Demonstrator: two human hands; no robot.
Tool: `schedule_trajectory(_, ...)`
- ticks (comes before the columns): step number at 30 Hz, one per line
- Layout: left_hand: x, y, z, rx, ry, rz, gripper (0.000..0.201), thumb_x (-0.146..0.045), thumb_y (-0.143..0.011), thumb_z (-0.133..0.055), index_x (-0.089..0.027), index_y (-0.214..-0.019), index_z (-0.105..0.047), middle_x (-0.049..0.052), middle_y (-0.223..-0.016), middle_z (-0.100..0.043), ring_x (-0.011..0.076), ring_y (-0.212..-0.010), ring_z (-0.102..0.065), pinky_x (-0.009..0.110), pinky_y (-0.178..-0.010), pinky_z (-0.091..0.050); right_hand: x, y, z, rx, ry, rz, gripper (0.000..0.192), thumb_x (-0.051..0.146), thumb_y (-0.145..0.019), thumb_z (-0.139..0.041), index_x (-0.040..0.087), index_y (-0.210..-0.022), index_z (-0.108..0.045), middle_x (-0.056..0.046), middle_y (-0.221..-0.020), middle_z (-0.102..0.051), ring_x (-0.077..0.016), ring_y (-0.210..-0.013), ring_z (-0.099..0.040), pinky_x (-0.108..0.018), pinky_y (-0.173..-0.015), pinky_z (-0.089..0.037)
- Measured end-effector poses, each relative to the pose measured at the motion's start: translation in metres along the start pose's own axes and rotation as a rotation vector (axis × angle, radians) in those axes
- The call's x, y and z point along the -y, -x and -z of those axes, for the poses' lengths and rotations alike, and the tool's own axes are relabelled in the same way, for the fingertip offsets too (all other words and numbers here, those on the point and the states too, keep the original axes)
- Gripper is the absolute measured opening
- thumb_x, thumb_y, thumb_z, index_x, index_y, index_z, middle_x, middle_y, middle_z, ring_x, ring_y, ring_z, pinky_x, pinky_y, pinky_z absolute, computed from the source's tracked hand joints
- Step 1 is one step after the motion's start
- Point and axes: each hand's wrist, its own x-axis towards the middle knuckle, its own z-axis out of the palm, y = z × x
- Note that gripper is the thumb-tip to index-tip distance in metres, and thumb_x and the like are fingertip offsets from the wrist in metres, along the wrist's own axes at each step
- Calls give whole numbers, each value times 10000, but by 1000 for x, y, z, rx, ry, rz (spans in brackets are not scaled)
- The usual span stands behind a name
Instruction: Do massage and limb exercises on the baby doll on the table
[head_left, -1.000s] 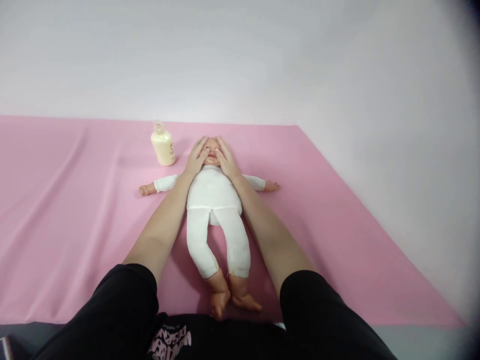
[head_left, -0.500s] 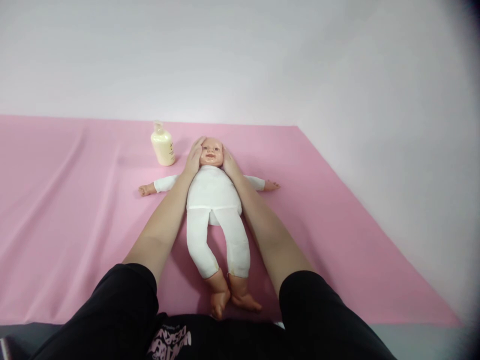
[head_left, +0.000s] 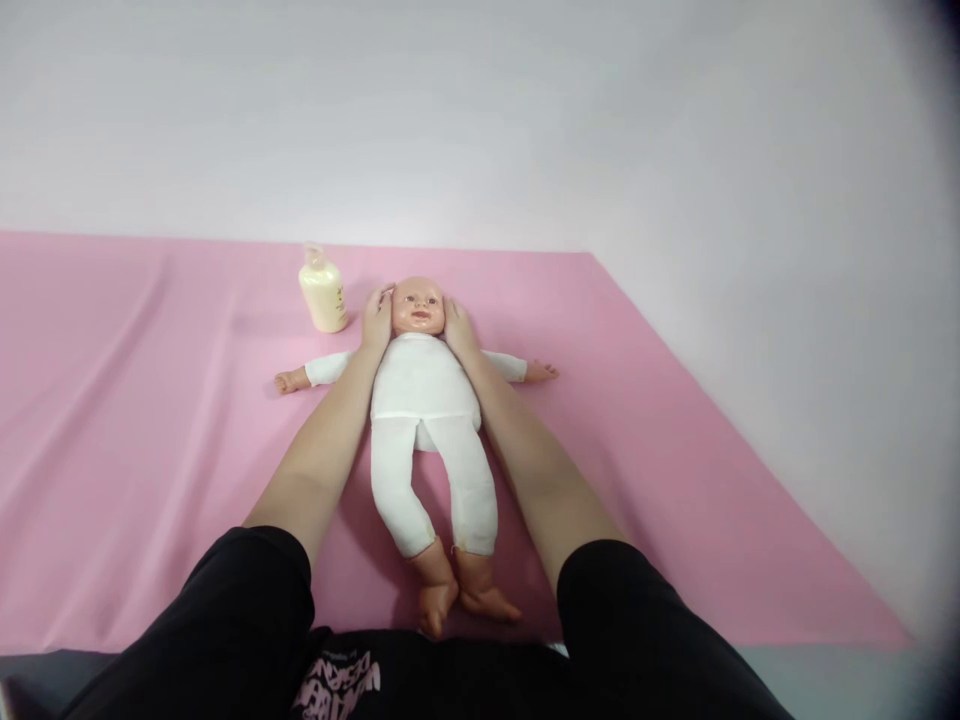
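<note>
Hands point(head_left: 377, 322) now off lengthwise doll point(head_left: 424, 400)

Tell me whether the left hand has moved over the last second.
Yes. The left hand slid off the doll's face to the side of the doll's head, outward toward the cream bottle, which stays put on the pink sheet.

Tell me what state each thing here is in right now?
Plastic baby doll in white cloth suit: lying face up, arms spread.
Cream pump bottle: upright, untouched.
Pink cloth sheet: spread flat, slightly creased.
Left hand: open, against doll's head.
Right hand: open, against doll's head.
</note>
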Motion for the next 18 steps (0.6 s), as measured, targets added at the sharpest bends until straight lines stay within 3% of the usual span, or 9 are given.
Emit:
schedule_trajectory(3, -20, 8, 5, 83, -125, -192, 627, -706, -925, -518, -212, -1289, -647, 140, -1375, -633, 292, -1361, -542, 447, -1216, -361, 9, 5, -3, -39, 22, -17, 896, 876, -877, -271, 210, -1381, -597, -122, -1473, -600, -287, -1427, -513, -461, -1269, -324)
schedule_trajectory(5, -29, 12, 6, 171, -167, -256, 693, -717, -896, -562, -222, -1380, -584, 146, -1459, -570, 306, -1415, -487, 452, -1242, -314, 14, 8, -4, 2, 22, 3, 966, 901, -828, -369, 227, -1512, -469, -96, -1593, -475, -271, -1520, -398, -433, -1305, -257)
schedule_trajectory(10, -28, 12, 4, 243, -167, -233, 778, -757, -883, -541, -243, -1465, -500, 157, -1546, -486, 320, -1471, -420, 480, -1264, -265, 22, 15, -3, 71, 20, -7, 1121, 893, -756, -523, 217, -1618, -288, -91, -1679, -329, -286, -1586, -261, -455, -1333, -172)
schedule_trajectory(18, -28, 14, 4, 238, -89, -159, 793, -774, -873, -542, -255, -1470, -494, 141, -1583, -451, 302, -1505, -378, 462, -1291, -216, 22, 20, -4, 84, 36, 30, 1076, 917, -827, -313, 211, -1636, -242, -68, -1677, -337, -248, -1582, -281, -432, -1335, -168)
